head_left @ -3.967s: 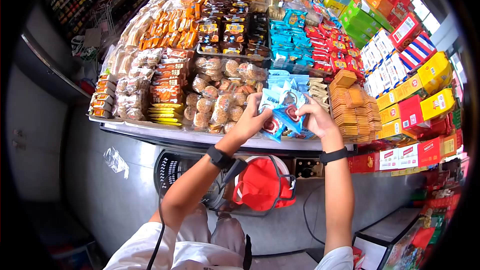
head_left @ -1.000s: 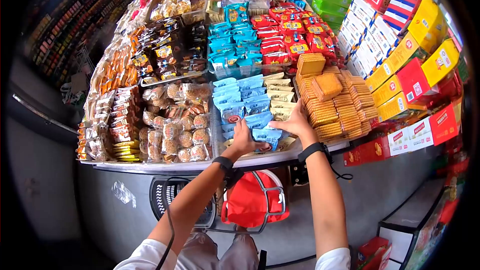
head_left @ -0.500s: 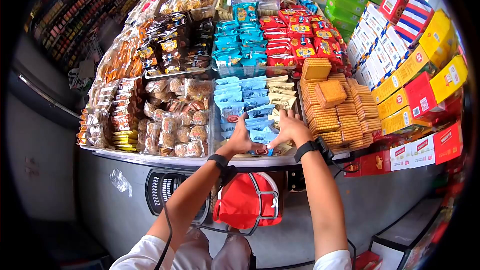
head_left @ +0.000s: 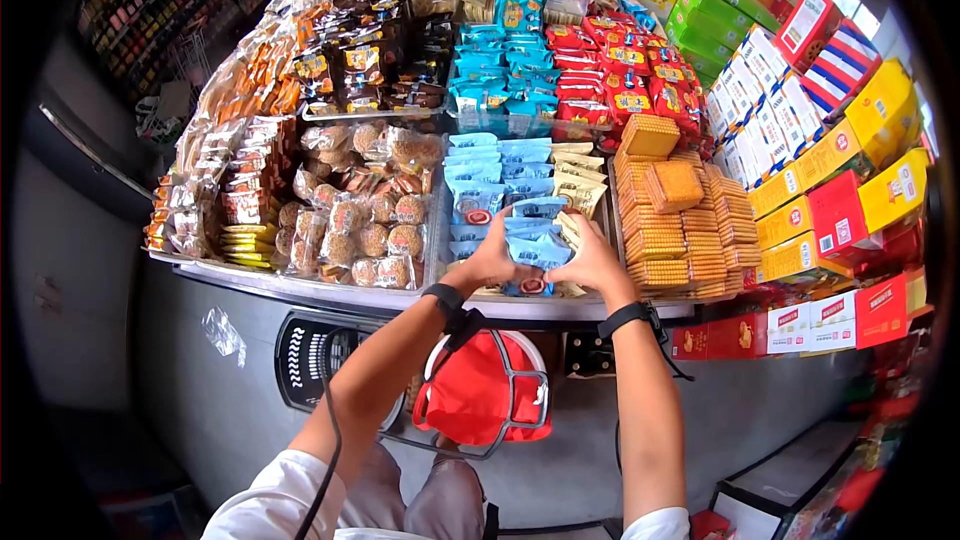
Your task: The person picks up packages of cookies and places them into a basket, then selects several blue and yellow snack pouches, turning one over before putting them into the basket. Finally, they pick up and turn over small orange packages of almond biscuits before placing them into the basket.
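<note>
Several light blue snack packets (head_left: 540, 248) are gathered between my two hands, over the front part of a clear bin. My left hand (head_left: 490, 258) presses on their left side, thumb towards the front and fingers reaching back. From the other side my right hand (head_left: 592, 258) closes in on the same packets, its fingers by a few cream-coloured packets (head_left: 572, 230). Behind the hands, rows of light blue packets (head_left: 500, 162) and cream packets (head_left: 578, 175) stand in the bin. Both wrists wear black straps with a small device.
Bagged sesame-coated pastries (head_left: 372, 240) lie left of the bin, stacked square crackers (head_left: 655, 230) to its right. Teal packets (head_left: 500, 70) and red packets (head_left: 590, 60) fill bins behind. Below the table edge stand a red-lined basket (head_left: 480, 390) and a black crate (head_left: 305, 360).
My hands have drawn in around the light blue packets, which now bunch up and look slightly raised between them. The camera view has shifted a little.
</note>
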Demonstrator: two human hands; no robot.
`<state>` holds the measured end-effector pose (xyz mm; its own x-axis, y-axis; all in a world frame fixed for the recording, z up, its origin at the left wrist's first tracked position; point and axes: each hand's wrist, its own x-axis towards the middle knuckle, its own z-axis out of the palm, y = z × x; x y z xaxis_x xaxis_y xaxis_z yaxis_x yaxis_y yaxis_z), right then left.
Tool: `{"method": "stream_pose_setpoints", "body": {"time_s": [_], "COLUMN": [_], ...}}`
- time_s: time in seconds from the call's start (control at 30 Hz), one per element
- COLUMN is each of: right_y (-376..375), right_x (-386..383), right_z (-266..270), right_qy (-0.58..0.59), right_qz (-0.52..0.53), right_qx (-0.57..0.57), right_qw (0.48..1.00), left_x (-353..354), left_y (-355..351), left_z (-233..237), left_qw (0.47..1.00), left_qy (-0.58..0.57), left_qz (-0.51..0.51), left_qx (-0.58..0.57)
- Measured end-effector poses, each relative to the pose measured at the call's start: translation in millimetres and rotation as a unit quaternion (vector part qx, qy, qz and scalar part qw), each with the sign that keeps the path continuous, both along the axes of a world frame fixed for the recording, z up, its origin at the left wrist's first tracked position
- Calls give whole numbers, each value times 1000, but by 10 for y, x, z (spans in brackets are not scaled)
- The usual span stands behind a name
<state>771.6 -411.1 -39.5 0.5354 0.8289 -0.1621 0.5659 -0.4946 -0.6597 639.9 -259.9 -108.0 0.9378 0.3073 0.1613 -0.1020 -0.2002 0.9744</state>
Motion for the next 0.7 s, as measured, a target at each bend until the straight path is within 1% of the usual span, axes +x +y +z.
{"method": "stream_pose_setpoints", "body": {"time_s": [0.03,0.07,0.1,0.13,0.17,0.2,0.23,0.27,0.3,0.37,0.4,0.43,0.47,0.5,0.53,0.57,0.6,0.67,0.7], "right_y": [4,16,37,54,77,113,118,154,184,222,260,297,325,372,415,453,500,601,648], "right_x": [18,28,38,56,93,95,60,110,98,82,56,20,-9,-85,-145,-188,-237,-385,-517], "right_z": [6,6,22,27,26,63,202,177,253,417,506,586,673,862,1028,1140,1242,1418,1542], "right_qy": [5,12,22,26,45,63,41,59,67,71,59,49,48,48,47,12,10,71,74], "right_qz": [-2,-5,-8,-4,3,11,-1,12,13,14,30,46,47,55,64,72,75,84,85], "right_qx": [38,76,91,110,121,133,119,122,116,109,142,174,171,167,164,168,166,185,179], "right_qw": [999,997,996,994,992,989,992,991,991,991,988,983,983,983,983,983,983,977,977], "left_x": [10,11,-19,-60,-100,-92,-90,-101,-132,-174,-189,-218,-254,-270,-297,-329,-375,-529,-655], "left_y": [19,67,66,40,24,58,77,105,120,133,158,185,204,245,265,297,333,412,439], "left_z": [-39,-74,45,270,470,483,500,523,612,793,853,908,957,974,1061,1152,1240,1389,1536], "left_qw": [1000,999,1000,999,998,998,997,996,997,992,993,994,995,992,992,990,988,987,986], "left_qy": [-30,-16,10,34,51,53,51,48,46,60,57,31,7,-31,-69,-89,-108,-116,-124], "left_qz": [2,14,18,23,24,23,22,21,22,32,32,36,40,25,36,37,40,59,53], "left_qx": [4,24,-5,-33,-36,-33,-50,-66,-66,-101,-102,-97,-93,-116,-100,-100,-100,-94,-94]}}
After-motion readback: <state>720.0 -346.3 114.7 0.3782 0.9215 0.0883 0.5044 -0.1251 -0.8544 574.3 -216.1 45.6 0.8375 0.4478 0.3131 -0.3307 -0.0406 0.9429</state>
